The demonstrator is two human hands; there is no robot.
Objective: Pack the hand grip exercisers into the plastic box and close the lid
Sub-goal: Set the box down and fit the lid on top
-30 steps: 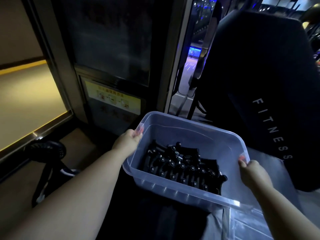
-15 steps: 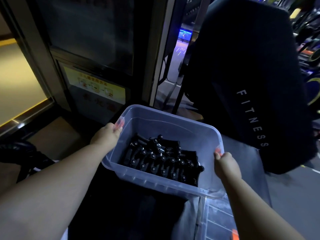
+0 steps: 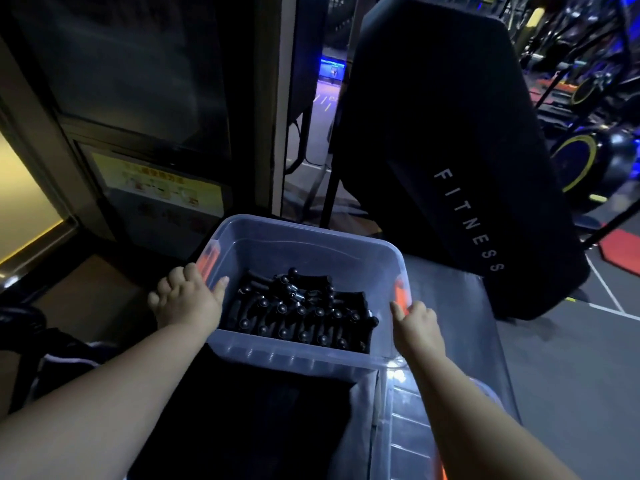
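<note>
Room: a dim gym, with a lit tan wall (image 3: 24, 202) at the far left.
Notice: a yellow sticker (image 3: 159, 185) on the dark door; its print is too blurred to read.
Left hand (image 3: 187, 301): clamped on the box's left end, thumb inside the wall.
Plastic box (image 3: 311, 233): centre, lid off, orange latches (image 3: 400, 289); black hand grip exercisers (image 3: 298, 313) are heaped inside.
Right hand (image 3: 417, 323): pinches the right rim.
Lid (image 3: 412, 434): clear, under the right forearm.
Surface: a grey top (image 3: 460, 306) just right of the box.
Writing: "FITNESS" in white on a black panel (image 3: 450, 133).
</note>
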